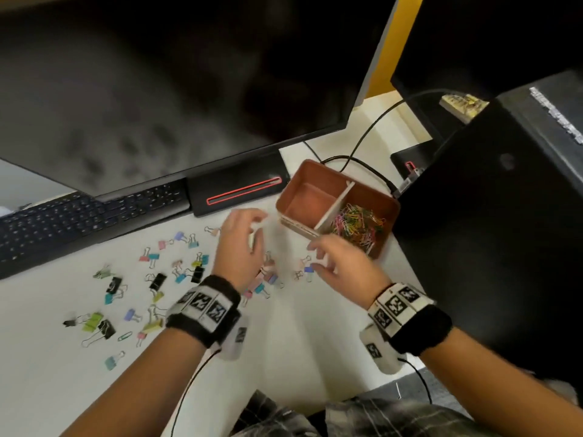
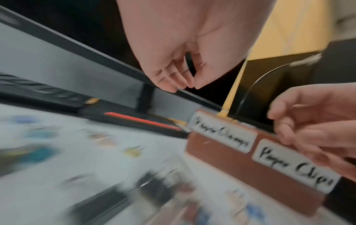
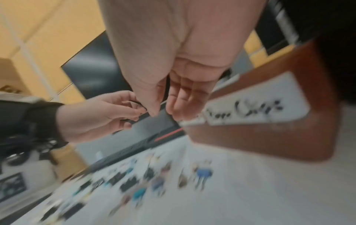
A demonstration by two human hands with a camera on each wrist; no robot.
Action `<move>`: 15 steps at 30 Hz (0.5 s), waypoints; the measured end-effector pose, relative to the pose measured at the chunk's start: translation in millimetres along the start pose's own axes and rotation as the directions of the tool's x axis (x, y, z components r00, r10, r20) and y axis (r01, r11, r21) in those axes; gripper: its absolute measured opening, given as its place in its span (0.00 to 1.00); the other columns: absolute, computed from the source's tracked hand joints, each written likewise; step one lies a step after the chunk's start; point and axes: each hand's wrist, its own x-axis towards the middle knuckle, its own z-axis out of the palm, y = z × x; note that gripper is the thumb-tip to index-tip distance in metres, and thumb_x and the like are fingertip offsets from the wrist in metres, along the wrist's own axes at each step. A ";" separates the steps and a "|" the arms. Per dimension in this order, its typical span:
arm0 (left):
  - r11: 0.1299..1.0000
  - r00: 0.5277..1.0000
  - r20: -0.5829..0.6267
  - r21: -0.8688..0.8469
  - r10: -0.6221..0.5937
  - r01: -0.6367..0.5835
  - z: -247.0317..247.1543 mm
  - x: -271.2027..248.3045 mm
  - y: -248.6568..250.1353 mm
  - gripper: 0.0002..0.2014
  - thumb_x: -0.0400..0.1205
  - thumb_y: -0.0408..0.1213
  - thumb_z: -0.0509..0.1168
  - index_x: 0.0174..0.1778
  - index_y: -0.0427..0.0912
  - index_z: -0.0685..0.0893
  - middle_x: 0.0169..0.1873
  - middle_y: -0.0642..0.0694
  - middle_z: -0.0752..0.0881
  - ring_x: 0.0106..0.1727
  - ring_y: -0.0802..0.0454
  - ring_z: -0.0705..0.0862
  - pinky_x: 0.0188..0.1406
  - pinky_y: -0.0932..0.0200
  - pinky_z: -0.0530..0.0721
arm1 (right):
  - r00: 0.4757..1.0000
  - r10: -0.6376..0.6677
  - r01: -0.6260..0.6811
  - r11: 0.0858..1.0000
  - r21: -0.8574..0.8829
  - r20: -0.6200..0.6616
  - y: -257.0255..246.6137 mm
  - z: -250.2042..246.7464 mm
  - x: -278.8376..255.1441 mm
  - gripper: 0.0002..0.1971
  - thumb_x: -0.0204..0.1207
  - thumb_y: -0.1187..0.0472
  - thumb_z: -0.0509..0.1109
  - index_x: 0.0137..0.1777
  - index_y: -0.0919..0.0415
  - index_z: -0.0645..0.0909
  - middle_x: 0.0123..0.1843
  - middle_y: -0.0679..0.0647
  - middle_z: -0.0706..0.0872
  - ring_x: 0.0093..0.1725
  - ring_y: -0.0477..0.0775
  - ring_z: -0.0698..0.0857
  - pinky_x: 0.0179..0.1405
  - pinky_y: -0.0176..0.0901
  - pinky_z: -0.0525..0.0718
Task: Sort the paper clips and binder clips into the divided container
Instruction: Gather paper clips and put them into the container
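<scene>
A brown divided container (image 1: 296,190) stands on the white desk, with labels on its front wall (image 2: 221,164). Its right compartment holds a heap of coloured paper clips (image 1: 356,225); the left one looks bare. Several coloured and black binder clips (image 1: 157,279) lie scattered to the left, and one green paper clip (image 1: 125,336) lies among them. My left hand (image 1: 258,225) hovers just left of the container, fingertips gathered against the thumb (image 2: 192,87); blur hides whether it pinches anything. My right hand (image 1: 315,257) hovers at the container's front, fingers relaxed and holding nothing (image 3: 161,112).
A black keyboard (image 1: 88,216) and a monitor stand base (image 1: 236,190) lie behind the clips, under a large monitor (image 1: 157,89). A black computer tower (image 1: 489,231) stands against the container's right side. Cables (image 1: 362,137) run behind the container.
</scene>
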 end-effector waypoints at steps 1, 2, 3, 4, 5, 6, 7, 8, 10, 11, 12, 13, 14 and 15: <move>0.997 0.998 -0.011 0.056 -0.060 0.060 -7.3 -9.7 -19.9 0.12 0.79 0.28 0.61 0.55 0.47 0.78 0.51 0.54 0.75 0.50 0.55 0.77 0.54 0.54 0.81 | 0.996 0.004 0.000 0.999 -0.037 0.093 -1.7 14.7 0.7 0.19 0.75 0.57 0.69 0.65 0.50 0.72 0.58 0.48 0.79 0.49 0.46 0.82 0.53 0.46 0.84; 0.988 0.994 0.007 0.112 -0.111 0.110 -11.7 -19.7 -38.7 0.13 0.78 0.28 0.63 0.56 0.46 0.78 0.52 0.52 0.75 0.50 0.54 0.77 0.56 0.51 0.82 | 0.987 0.011 0.006 0.994 -0.107 0.160 -0.6 28.9 2.0 0.24 0.74 0.56 0.69 0.70 0.48 0.68 0.65 0.50 0.75 0.59 0.51 0.80 0.59 0.52 0.82; 0.976 0.987 0.051 0.159 -0.155 0.145 -13.4 -29.2 -56.0 0.14 0.77 0.30 0.66 0.57 0.45 0.78 0.53 0.49 0.76 0.52 0.52 0.77 0.58 0.48 0.81 | 0.978 0.036 0.004 0.982 -0.189 0.206 1.9 40.5 4.7 0.30 0.74 0.54 0.70 0.74 0.48 0.63 0.71 0.52 0.71 0.67 0.55 0.76 0.65 0.55 0.79; 0.966 0.974 0.115 0.196 -0.195 0.171 -12.9 -38.4 -70.8 0.16 0.76 0.33 0.68 0.59 0.45 0.78 0.56 0.46 0.76 0.55 0.50 0.77 0.62 0.48 0.79 | 0.969 0.090 -0.027 0.963 -0.267 0.229 4.1 48.9 8.2 0.34 0.73 0.52 0.70 0.76 0.48 0.59 0.75 0.54 0.65 0.72 0.58 0.71 0.69 0.56 0.76; 0.957 0.956 0.184 0.219 -0.229 0.187 -11.0 -46.9 -82.4 0.19 0.74 0.37 0.71 0.61 0.46 0.78 0.58 0.45 0.76 0.59 0.48 0.76 0.65 0.50 0.76 | 0.960 0.158 -0.077 0.942 -0.327 0.229 5.3 54.0 12.2 0.37 0.73 0.50 0.71 0.78 0.48 0.56 0.77 0.56 0.62 0.75 0.60 0.67 0.71 0.56 0.74; 0.952 0.935 0.247 0.232 -0.256 0.199 -8.3 -54.3 -90.4 0.24 0.73 0.42 0.73 0.64 0.48 0.77 0.61 0.45 0.75 0.62 0.48 0.74 0.67 0.55 0.72 | 0.951 0.219 -0.127 0.920 -0.370 0.218 7.6 58.9 16.5 0.39 0.72 0.48 0.71 0.78 0.48 0.54 0.78 0.58 0.60 0.75 0.62 0.65 0.71 0.56 0.74; 0.948 0.915 0.298 0.245 -0.271 0.201 -5.2 -60.1 -94.8 0.28 0.71 0.46 0.74 0.67 0.51 0.75 0.64 0.46 0.73 0.65 0.48 0.72 0.66 0.59 0.68 | 0.946 0.257 -0.160 0.902 -0.402 0.199 8.6 62.7 20.4 0.40 0.71 0.46 0.72 0.78 0.48 0.55 0.77 0.60 0.60 0.74 0.63 0.65 0.71 0.56 0.74; 0.946 0.902 0.331 0.259 -0.277 0.195 -1.6 -63.7 -97.3 0.31 0.70 0.50 0.74 0.69 0.53 0.74 0.66 0.47 0.72 0.66 0.49 0.71 0.65 0.59 0.66 | 0.942 0.277 -0.176 0.886 -0.428 0.188 9.7 67.3 24.2 0.40 0.70 0.46 0.73 0.78 0.49 0.56 0.76 0.61 0.60 0.73 0.63 0.65 0.71 0.55 0.73; 0.938 0.895 0.350 0.300 -0.275 0.172 6.4 -65.8 -99.6 0.34 0.68 0.51 0.75 0.70 0.53 0.73 0.68 0.47 0.70 0.67 0.48 0.70 0.65 0.57 0.68 | 0.943 0.276 -0.177 0.888 -0.424 0.184 9.6 75.6 28.7 0.36 0.71 0.49 0.74 0.76 0.50 0.62 0.73 0.61 0.62 0.71 0.63 0.66 0.71 0.54 0.72; 0.936 0.899 0.342 0.311 -0.275 0.167 9.7 -65.0 -99.9 0.34 0.67 0.49 0.75 0.70 0.52 0.73 0.68 0.47 0.70 0.66 0.48 0.70 0.65 0.56 0.69 | 0.948 0.260 -0.173 0.906 -0.387 0.185 9.1 79.8 30.1 0.32 0.72 0.53 0.74 0.74 0.51 0.66 0.72 0.60 0.64 0.70 0.62 0.67 0.71 0.53 0.72; 0.938 0.904 0.328 0.300 -0.274 0.176 11.9 -63.7 -99.8 0.33 0.68 0.47 0.76 0.69 0.50 0.74 0.67 0.46 0.70 0.65 0.48 0.71 0.65 0.57 0.71 | 0.954 0.236 -0.163 0.925 -0.343 0.185 9.1 84.5 31.1 0.28 0.73 0.57 0.73 0.72 0.52 0.70 0.70 0.59 0.67 0.68 0.61 0.69 0.70 0.51 0.73; 0.944 0.910 0.310 0.265 -0.275 0.195 13.3 -62.3 -100.0 0.31 0.68 0.43 0.76 0.68 0.48 0.76 0.66 0.46 0.71 0.63 0.49 0.72 0.64 0.59 0.71 | 0.960 0.210 -0.147 0.942 -0.301 0.188 9.2 88.7 31.7 0.24 0.74 0.62 0.72 0.70 0.55 0.73 0.68 0.59 0.69 0.66 0.60 0.71 0.70 0.49 0.74; 0.952 0.917 0.291 0.223 -0.271 0.210 13.8 -61.2 -100.3 0.29 0.69 0.40 0.76 0.67 0.46 0.78 0.64 0.45 0.72 0.60 0.52 0.73 0.64 0.61 0.71 | 0.964 0.185 -0.131 0.956 -0.263 0.190 8.9 92.4 31.9 0.21 0.75 0.66 0.70 0.67 0.57 0.76 0.66 0.59 0.71 0.64 0.59 0.74 0.69 0.47 0.75; 0.958 0.926 0.271 0.189 -0.264 0.217 14.0 -60.2 -101.2 0.26 0.70 0.36 0.75 0.65 0.44 0.79 0.61 0.45 0.74 0.57 0.54 0.73 0.63 0.62 0.73 | 0.966 0.170 -0.125 0.966 -0.224 0.193 8.9 95.4 32.2 0.18 0.75 0.69 0.68 0.64 0.60 0.79 0.65 0.60 0.73 0.60 0.58 0.76 0.67 0.43 0.77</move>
